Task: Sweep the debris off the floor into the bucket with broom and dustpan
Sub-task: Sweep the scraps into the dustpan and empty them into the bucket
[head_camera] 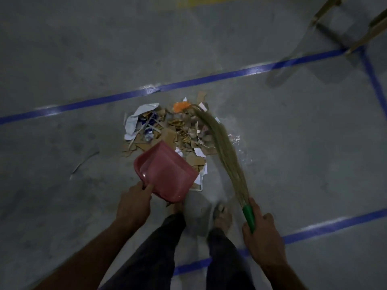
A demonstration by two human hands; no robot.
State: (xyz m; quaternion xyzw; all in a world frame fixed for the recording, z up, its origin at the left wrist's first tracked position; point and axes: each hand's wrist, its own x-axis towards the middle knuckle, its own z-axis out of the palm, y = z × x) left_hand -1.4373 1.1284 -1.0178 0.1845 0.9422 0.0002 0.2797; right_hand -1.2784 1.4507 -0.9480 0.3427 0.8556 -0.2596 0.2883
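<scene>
A pink plastic dustpan point(166, 174) sits tilted at the near edge of the debris point(171, 130), its open mouth facing the pile, held at its near left corner. The debris is a heap of torn cardboard, crumpled white paper, an orange scrap and small bits on the grey floor. The grass broom point(222, 151), with a green handle, lies slanted along the pile's right side, its tips curling at the far edge.

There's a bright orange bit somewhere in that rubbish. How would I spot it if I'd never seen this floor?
Start at the long blue tape line crossing the grey floor, then drop to the debris pile just below it. At the pile's far edge, by the tip of the broom, lies the orange scrap. It is the only vivid orange piece among white paper and brown cardboard.
</scene>
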